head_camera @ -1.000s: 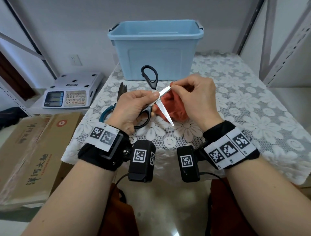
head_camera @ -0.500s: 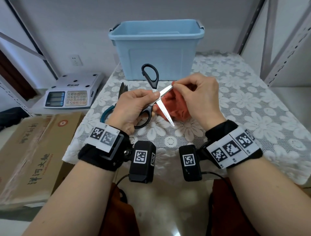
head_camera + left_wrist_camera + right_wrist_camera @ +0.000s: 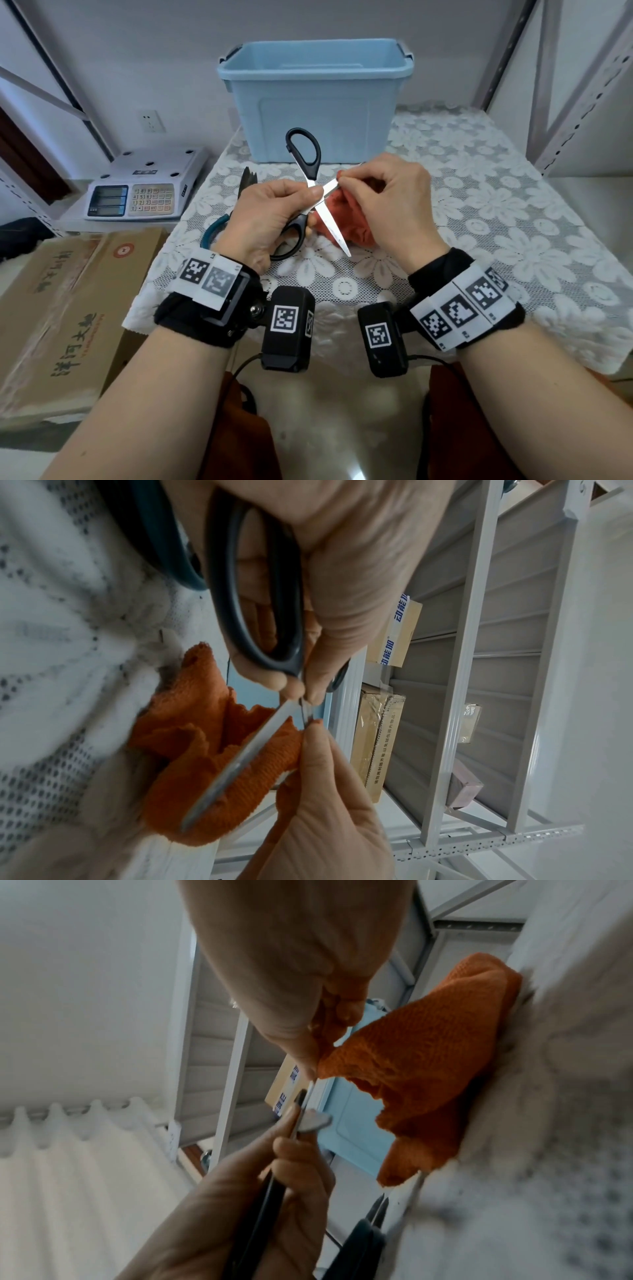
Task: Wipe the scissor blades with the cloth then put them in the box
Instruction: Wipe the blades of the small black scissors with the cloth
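Left hand (image 3: pixel 270 219) grips scissors (image 3: pixel 310 192); right hand (image 3: pixel 394 205) pinches cloth (image 3: pixel 349 219).

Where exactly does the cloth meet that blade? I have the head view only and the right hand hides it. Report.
Observer: In the left wrist view, the right hand pinches a fold of the orange cloth onto one blade of the black scissors, just past the pivot.
Operator: Now report the other blade.
Observer: It slants bare across the front of the cloth and is not pinched.
Operator: Give me the left hand's grip.
Observer: The left hand has its fingers threaded through one black handle loop and pinches the scissors at the pivot.
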